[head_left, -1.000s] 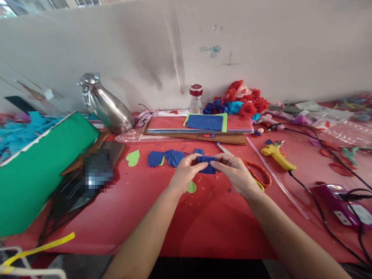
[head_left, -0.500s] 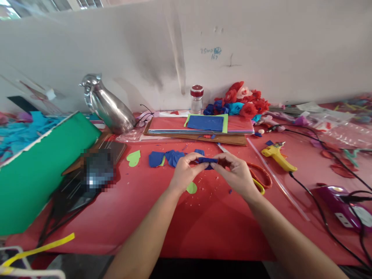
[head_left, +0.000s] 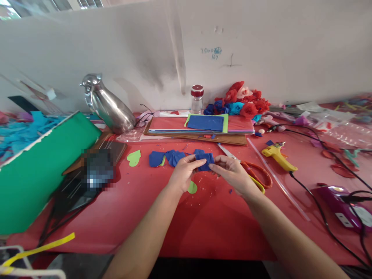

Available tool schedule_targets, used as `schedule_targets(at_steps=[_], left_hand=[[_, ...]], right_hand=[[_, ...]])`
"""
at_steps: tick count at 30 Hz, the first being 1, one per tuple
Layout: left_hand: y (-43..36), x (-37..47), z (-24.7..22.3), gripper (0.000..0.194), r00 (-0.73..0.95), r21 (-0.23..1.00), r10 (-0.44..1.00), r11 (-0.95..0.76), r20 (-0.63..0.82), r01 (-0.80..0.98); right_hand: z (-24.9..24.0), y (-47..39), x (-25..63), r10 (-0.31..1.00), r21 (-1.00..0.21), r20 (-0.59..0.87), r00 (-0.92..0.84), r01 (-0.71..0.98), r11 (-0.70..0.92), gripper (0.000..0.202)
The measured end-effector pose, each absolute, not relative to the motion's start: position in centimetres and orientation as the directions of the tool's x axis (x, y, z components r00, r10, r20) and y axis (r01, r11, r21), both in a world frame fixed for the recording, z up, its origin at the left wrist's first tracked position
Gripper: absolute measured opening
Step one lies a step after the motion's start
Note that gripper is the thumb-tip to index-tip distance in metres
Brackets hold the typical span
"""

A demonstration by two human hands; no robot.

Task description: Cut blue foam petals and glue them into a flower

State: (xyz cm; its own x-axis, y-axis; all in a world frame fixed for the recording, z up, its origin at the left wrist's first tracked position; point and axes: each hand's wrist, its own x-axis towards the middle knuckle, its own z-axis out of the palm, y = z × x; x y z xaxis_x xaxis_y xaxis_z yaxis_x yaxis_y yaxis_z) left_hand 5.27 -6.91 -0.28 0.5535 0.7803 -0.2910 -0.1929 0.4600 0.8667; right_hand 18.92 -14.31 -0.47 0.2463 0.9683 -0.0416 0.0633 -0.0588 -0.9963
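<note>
A small piece of blue crepe paper is held up between my two hands over the red table. My left hand pinches its left side, thumb in front. At its lower right edge, the thumb and fingers of my right hand close on the paper. More blue paper pieces lie just left of my left hand, with a bit of green beneath. One green heart-shaped cutout lies farther left, and another green cutout shows below my left hand. Scissors with orange and yellow handles rest beside my right hand.
Behind my hands lies a stack of coloured paper. A steel jug, a red-lidded glass jar and paper flowers stand near the wall. At right are a yellow glue gun and a purple power strip; a green box stands left.
The blue paper has turned from a narrow folded edge to show its broad face. My right hand has shifted its grip to the lower right edge, with its fingers slightly lower.
</note>
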Motion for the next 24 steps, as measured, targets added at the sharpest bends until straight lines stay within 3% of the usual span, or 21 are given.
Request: schedule_targets(at_steps=[7,11,17,24], left_hand=[[-6.8,4.7,-0.2,0.012,0.650,0.943,0.703,0.324,-0.290,0.072],[-7.4,4.9,-0.4,0.010,0.725,0.953,0.621,0.240,-0.299,0.187],[-7.0,5.1,-0.8,0.016,0.639,0.949,0.724,0.313,-0.261,0.034],[-6.5,5.1,-0.9,0.029,0.542,0.886,0.762,0.459,-0.353,-0.070]], right_hand=[[-0.5,-14.3,19.7,0.955,-0.993,-0.025,0.297,0.103,-0.058,0.014],[-0.6,-14.4,19.6,0.979,-0.982,-0.033,0.203,0.177,-0.070,0.008],[-1.0,-14.1,19.5,0.981,-0.994,0.028,0.192,0.109,0.007,0.018],[-1.2,-13.9,18.9,0.980,-0.994,0.001,0.201,0.104,-0.020,0.015]])
